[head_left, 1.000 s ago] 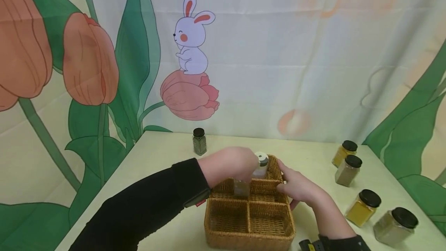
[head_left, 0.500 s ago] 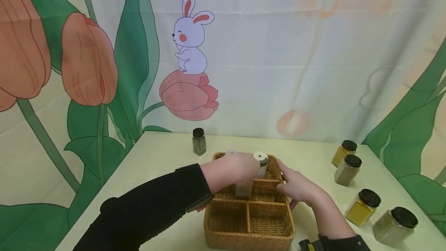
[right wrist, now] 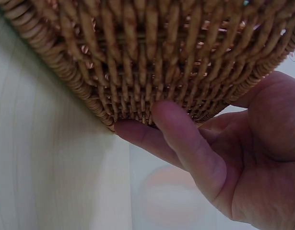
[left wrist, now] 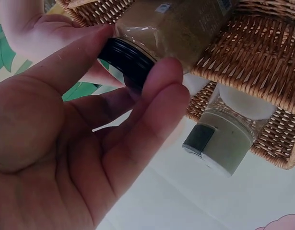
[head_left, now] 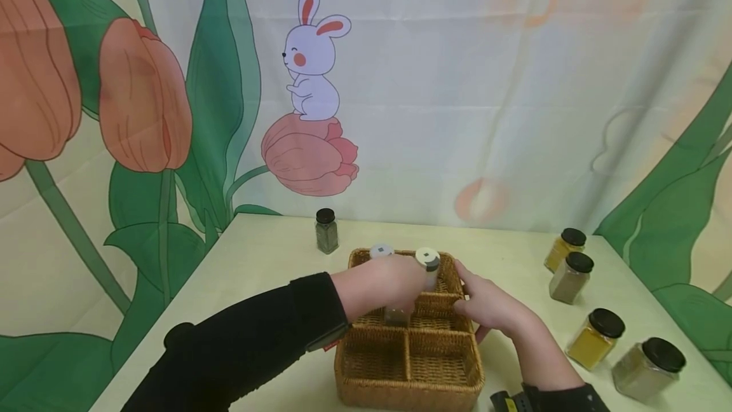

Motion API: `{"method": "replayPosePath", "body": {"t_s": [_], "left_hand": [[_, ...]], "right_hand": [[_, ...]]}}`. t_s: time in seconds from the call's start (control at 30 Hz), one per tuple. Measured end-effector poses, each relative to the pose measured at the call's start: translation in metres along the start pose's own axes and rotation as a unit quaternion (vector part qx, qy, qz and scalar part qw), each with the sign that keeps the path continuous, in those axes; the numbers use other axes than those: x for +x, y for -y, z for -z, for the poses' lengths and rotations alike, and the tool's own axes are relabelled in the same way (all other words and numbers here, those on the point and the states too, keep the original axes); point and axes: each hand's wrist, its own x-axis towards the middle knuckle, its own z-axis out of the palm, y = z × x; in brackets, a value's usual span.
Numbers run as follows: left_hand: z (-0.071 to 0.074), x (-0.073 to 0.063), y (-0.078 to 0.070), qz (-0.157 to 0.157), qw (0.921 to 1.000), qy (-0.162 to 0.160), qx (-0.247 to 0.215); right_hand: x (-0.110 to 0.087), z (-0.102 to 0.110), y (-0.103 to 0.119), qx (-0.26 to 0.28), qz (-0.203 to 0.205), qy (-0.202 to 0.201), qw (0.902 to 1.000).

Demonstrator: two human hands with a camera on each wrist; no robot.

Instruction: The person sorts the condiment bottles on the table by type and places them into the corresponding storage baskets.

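Observation:
A woven wicker basket (head_left: 408, 394) with several compartments stands on the table. My left hand (head_left: 394, 280) reaches over it and pinches the black lid (left wrist: 128, 60) of a clear spice jar (left wrist: 171, 31) filled with brownish powder. In the head view the jar's lower part (head_left: 396, 316) shows inside the middle left compartment; the hand hides its top. Two bottles with pale caps, one at the left (head_left: 382, 250) and one at the right (head_left: 427, 258), stand in the back compartments. My right hand (head_left: 492, 305) grips the basket's right side, fingers against the outer weave (right wrist: 152, 57).
Along the table's right side stand several black-lidded jars, including a yellow one (head_left: 596, 339) and a greyish one (head_left: 649, 370). A dark green spice jar (head_left: 327, 234) stands at the back left. A printed curtain (head_left: 423, 113) hangs behind the table.
My left hand and sleeve have shifted slightly, bringing the back left bottle's pale cap and the basket's back left rim into view. My right hand stays on the basket.

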Motion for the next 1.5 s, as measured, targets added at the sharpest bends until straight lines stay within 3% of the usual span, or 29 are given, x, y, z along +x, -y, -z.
{"method": "replayPosePath", "body": {"t_s": [0.27,0.4,0.57,0.77,0.93,1.03,1.13,1.23,1.37,1.43,1.5], "left_hand": [[0.001,-0.002,0.001,-0.009,0.9998,-0.014,-0.007],[0.004,-0.006,0.009,-0.008,0.9994,-0.027,-0.022],[0.014,-0.013,0.031,0.008,0.9946,-0.078,-0.069],[0.024,-0.028,0.063,0.028,0.9810,-0.125,-0.146],[0.016,-0.038,0.089,0.022,0.9609,-0.173,-0.215],[0.007,-0.042,0.103,0.017,0.9427,-0.200,-0.267],[-0.006,-0.041,0.117,0.026,0.9160,-0.230,-0.327],[-0.022,-0.040,0.129,0.044,0.8833,-0.257,-0.389],[-0.043,-0.038,0.139,0.073,0.8463,-0.265,-0.456],[-0.052,-0.037,0.141,0.081,0.8380,-0.261,-0.472],[-0.060,-0.036,0.141,0.084,0.8449,-0.253,-0.464]], "right_hand": [[-0.001,-0.001,0.000,0.006,0.000,-0.007,1.0000],[-0.001,-0.001,0.000,0.010,0.006,-0.001,0.9999],[-0.001,-0.001,0.002,0.011,0.004,0.004,0.9999],[-0.002,0.001,0.004,0.016,0.001,0.004,0.9999],[-0.002,0.000,0.003,0.019,0.001,0.005,0.9998],[-0.001,-0.001,0.002,0.019,0.000,0.004,0.9998],[-0.001,-0.001,0.001,0.018,-0.001,0.003,0.9998],[0.000,-0.001,0.001,0.018,-0.002,0.004,0.9998],[0.000,-0.001,0.001,0.014,-0.001,0.004,0.9999],[0.000,-0.001,0.000,0.012,-0.001,0.004,0.9999],[0.000,-0.001,0.000,0.011,0.000,0.003,0.9999]]}}
